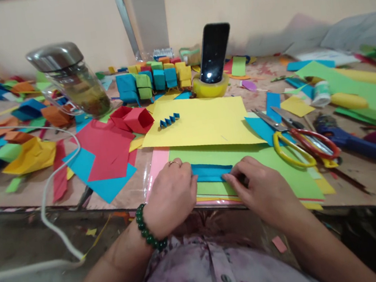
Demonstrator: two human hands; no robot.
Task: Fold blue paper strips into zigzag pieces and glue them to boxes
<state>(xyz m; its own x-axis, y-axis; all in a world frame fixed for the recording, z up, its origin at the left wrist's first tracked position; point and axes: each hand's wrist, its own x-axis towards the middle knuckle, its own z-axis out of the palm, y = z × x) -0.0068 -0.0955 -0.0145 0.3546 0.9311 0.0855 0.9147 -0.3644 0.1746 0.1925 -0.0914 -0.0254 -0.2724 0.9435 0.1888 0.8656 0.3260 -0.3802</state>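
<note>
Between my two hands lies a blue paper strip [212, 172] with a lengthwise crease, on a stack of green paper [267, 167] at the table's front edge. My left hand [171, 187] has its fingers closed on the strip's left end. At the other end, my right hand [257, 182] pinches the strip between thumb and fingers. Just beyond them is a yellow sheet [202, 123], and on it rests a small zigzag-folded blue paper piece [169, 120]. Red folded paper boxes [140, 120] sit at that sheet's left edge.
Scissors with yellow [293, 152] and red handles lie right, beside a blue-handled tool [354, 140]. A glass tea bottle [80, 86], folded paper blocks [144, 85] and a phone [214, 52] in a yellow holder [211, 87] stand behind. A white cable [47, 192] crosses the left side.
</note>
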